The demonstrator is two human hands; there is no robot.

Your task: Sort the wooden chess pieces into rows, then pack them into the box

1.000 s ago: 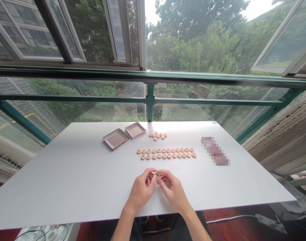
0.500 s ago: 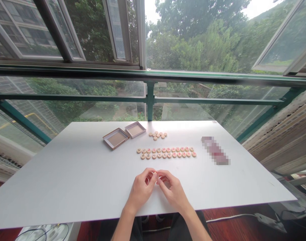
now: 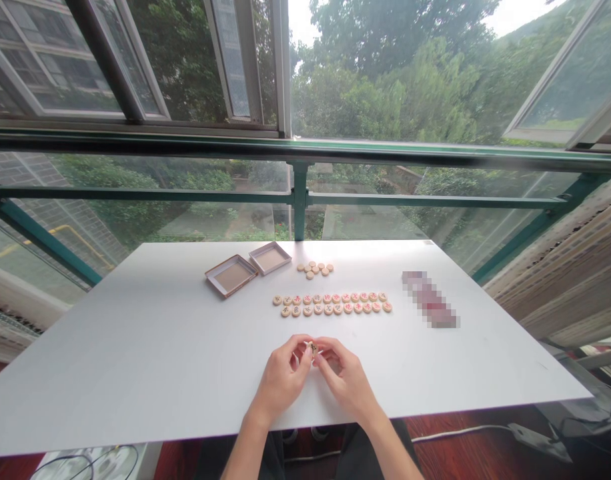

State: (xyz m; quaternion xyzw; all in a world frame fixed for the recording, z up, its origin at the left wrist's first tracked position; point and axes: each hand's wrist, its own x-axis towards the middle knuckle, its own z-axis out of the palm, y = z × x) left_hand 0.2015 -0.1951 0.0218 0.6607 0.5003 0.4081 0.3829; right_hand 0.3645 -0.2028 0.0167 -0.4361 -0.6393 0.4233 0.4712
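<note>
Between the fingertips of both hands is a round wooden xiangqi piece [image 3: 313, 349], its dark-marked face turned up toward me. My left hand [image 3: 284, 373] pinches its left side, and my right hand [image 3: 343, 375] grips the right side; both are closed on it above the table's near part. Beyond the hands lie two rows of xiangqi pieces [image 3: 328, 309], showing red and dark characters. A small cluster of plain-faced pieces [image 3: 315, 268] sits farther back.
Two shallow open box halves [image 3: 232, 275] rest at the back left of the white table [image 3: 135, 360]. On the right lies a blurred-out reddish item [image 3: 430, 300]. Windows and a green railing [image 3: 300, 200] stand behind the table; a white power strip [image 3: 540, 441] is on the floor.
The held piece has turned in my fingers, so its marked face now shows. Both hands stay in nearly the same place, and the rows look unchanged.
</note>
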